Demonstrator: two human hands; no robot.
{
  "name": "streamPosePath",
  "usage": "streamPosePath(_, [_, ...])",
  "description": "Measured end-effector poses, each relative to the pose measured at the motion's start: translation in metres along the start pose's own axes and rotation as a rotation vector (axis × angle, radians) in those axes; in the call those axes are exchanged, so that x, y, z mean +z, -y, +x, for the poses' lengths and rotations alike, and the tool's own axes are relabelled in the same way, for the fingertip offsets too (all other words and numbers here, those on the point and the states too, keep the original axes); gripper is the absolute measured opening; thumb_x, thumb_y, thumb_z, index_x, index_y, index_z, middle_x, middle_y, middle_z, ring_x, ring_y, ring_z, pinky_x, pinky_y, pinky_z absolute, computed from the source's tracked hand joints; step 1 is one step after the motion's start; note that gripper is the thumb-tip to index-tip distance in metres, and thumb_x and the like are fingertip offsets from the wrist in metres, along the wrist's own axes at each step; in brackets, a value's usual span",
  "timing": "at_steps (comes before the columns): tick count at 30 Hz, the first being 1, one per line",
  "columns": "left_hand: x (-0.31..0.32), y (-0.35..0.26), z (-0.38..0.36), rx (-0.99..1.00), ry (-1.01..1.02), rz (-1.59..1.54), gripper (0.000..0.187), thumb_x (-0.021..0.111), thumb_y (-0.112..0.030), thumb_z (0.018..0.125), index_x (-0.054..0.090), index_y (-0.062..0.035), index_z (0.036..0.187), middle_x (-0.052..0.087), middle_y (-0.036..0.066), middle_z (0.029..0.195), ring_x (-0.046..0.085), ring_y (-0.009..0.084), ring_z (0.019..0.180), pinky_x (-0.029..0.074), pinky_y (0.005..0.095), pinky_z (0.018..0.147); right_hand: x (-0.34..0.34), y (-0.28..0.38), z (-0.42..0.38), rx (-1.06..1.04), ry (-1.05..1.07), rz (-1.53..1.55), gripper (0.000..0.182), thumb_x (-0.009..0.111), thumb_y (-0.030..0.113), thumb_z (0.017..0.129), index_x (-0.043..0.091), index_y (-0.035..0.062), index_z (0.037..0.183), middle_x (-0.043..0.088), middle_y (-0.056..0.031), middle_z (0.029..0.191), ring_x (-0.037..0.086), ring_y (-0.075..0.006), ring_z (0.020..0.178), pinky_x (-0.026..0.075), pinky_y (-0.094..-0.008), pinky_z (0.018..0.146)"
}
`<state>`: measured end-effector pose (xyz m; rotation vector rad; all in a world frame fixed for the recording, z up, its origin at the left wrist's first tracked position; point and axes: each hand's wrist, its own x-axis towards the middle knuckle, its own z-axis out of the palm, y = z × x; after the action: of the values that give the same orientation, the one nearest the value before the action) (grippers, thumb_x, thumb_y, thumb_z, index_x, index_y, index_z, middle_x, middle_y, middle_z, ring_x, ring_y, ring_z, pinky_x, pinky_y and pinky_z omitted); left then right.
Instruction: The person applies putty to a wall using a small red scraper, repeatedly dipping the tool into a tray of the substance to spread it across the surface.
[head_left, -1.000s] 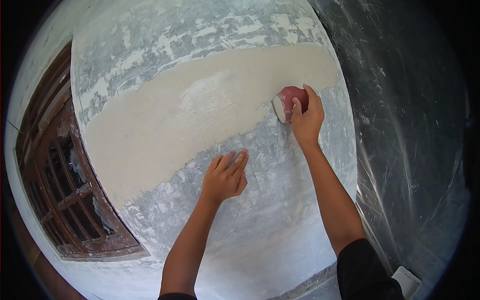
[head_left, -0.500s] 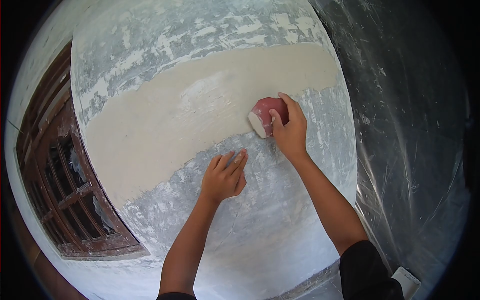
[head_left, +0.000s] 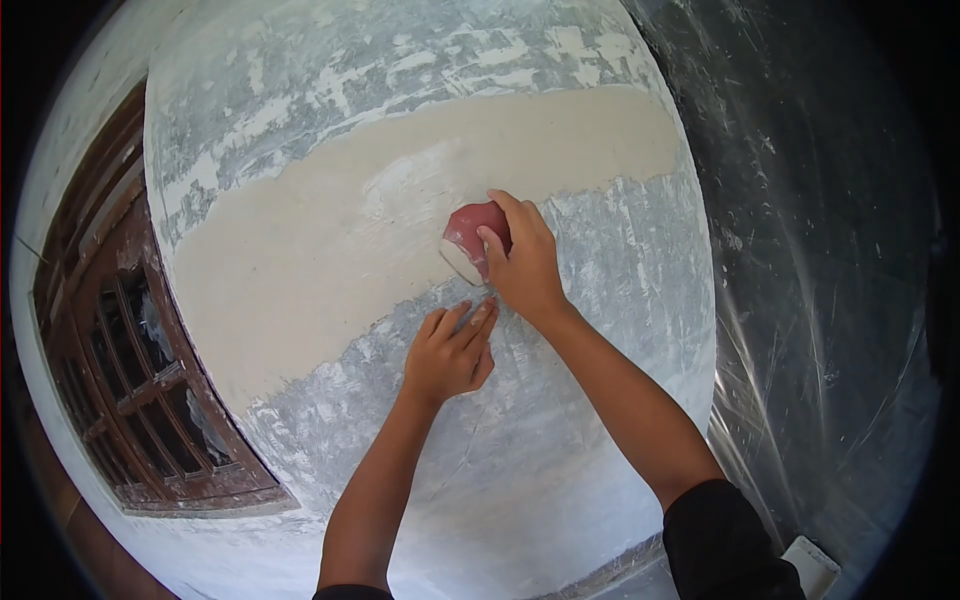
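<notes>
One scraper (head_left: 474, 228), gripped by the right hand (head_left: 527, 262) at the plaster band (head_left: 290, 260), could gouge it if over-tilted; left hand (head_left: 447, 354) below, unclenched.

The scraper (head_left: 472, 226) is red, the wall (head_left: 620, 260) mottled grey-white

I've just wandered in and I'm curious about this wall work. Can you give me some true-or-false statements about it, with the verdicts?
1. The right hand holds a red tool. True.
2. The left hand grips a tool too. False: it holds nothing, and its fingers are extended.
3. A cream patch runs across the wall. True.
4. The window is to the right of the patch in the picture. False: it is to the left.
5. The patch covers the whole wall. False: grey shows above and below it.
6. The right sleeve is black. True.
</notes>
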<state>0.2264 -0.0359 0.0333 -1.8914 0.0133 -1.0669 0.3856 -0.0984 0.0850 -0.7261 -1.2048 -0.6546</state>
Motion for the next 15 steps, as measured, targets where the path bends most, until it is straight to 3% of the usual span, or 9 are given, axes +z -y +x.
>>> streamPosePath(1, [-0.001,0.000,0.000,0.011,0.001,0.015,0.043,0.061,-0.016,0.076,0.071,-0.0042,0.116,0.069,0.005,0.124,0.061,0.0241,0.107,0.047,0.0361,0.089,-0.002,-0.009,0.002,0.004,-0.001,0.000,0.042,0.066,0.006,0.089,0.055,-0.0018,0.128,0.059,-0.0219,0.104,0.060,-0.0403,0.098,0.050,-0.0461,0.084])
streamPosePath(5, [0.004,0.001,-0.004,-0.005,-0.005,-0.023,0.043,0.062,-0.014,0.076,0.071,-0.0053,0.117,0.067,0.005,0.128,0.061,0.0268,0.107,0.047,0.0392,0.088,-0.049,-0.049,0.010,0.173,-0.411,-0.263,0.041,0.066,0.003,0.088,0.055,-0.0037,0.127,0.060,-0.0228,0.109,0.060,-0.0405,0.101,0.049,-0.0451,0.087])
streamPosePath(8, [0.005,0.000,-0.002,-0.013,-0.009,-0.028,0.043,0.062,-0.014,0.076,0.071,-0.0055,0.117,0.067,0.005,0.128,0.061,0.0267,0.107,0.047,0.0397,0.088,-0.043,-0.026,0.010,0.048,-0.402,-0.203,0.042,0.066,0.002,0.087,0.054,-0.0035,0.128,0.059,-0.0227,0.108,0.060,-0.0408,0.099,0.049,-0.0448,0.086])
streamPosePath(12, [0.001,0.001,-0.002,0.001,0.013,-0.006,0.043,0.061,-0.016,0.076,0.071,-0.0049,0.117,0.068,0.005,0.127,0.061,0.0255,0.107,0.047,0.0386,0.089,-0.001,0.009,0.006,-0.008,-0.021,0.035,0.043,0.066,0.005,0.088,0.054,-0.0011,0.129,0.058,-0.0230,0.105,0.061,-0.0423,0.096,0.049,-0.0470,0.085])
streamPosePath(14, [0.001,0.001,-0.002,0.017,0.016,0.009,0.044,0.060,-0.017,0.076,0.071,-0.0042,0.117,0.068,0.005,0.125,0.061,0.0245,0.108,0.047,0.0373,0.089,-0.004,-0.006,0.009,0.030,0.001,-0.046,0.043,0.067,0.005,0.087,0.055,-0.0009,0.128,0.058,-0.0233,0.105,0.061,-0.0425,0.096,0.050,-0.0467,0.086])
streamPosePath(15, [0.001,0.000,-0.002,0.004,0.018,-0.005,0.044,0.061,-0.016,0.076,0.071,-0.0052,0.117,0.067,0.005,0.127,0.061,0.0253,0.107,0.047,0.0385,0.089,-0.012,-0.023,0.012,0.054,-0.101,-0.105,0.043,0.067,0.005,0.087,0.055,-0.0015,0.127,0.059,-0.0233,0.105,0.061,-0.0422,0.096,0.050,-0.0464,0.086])
